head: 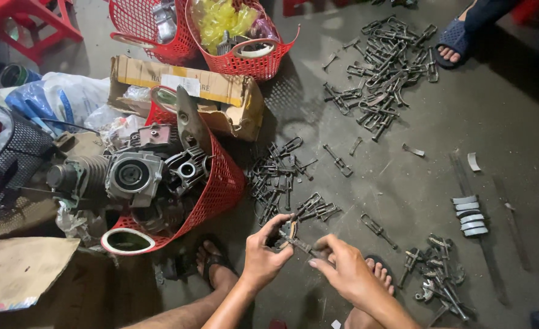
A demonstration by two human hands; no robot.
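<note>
— Head view, what fills most of the frame?

— Grey concrete floor (513,109), strewn with dark metal parts. At left a tipped red basket (221,189) holds engine parts, a cylinder head among them. A torn cardboard box (233,97) lies above it, and two more red baskets sit along the top edge.

— And how far along does the sorting look?

— Judging by the piles, partway. A large heap of linked metal pieces (382,73) lies at upper right, a smaller heap (278,176) sits centre, and another cluster (437,277) rests at lower right. A short stack of curved pale shells (469,216) is set in a row at right. Loose single pieces lie between the heaps, so plenty seems left.

— The hands?

— Both at bottom centre. The left hand (263,256) has its fingers curled tight around a small dark metal part (289,234). The right hand (346,271) pinches the part's other end, its fingertips (321,244) narrowed almost together.

— Anyone else?

— A sandalled foot (452,42) shows at upper right.
</note>
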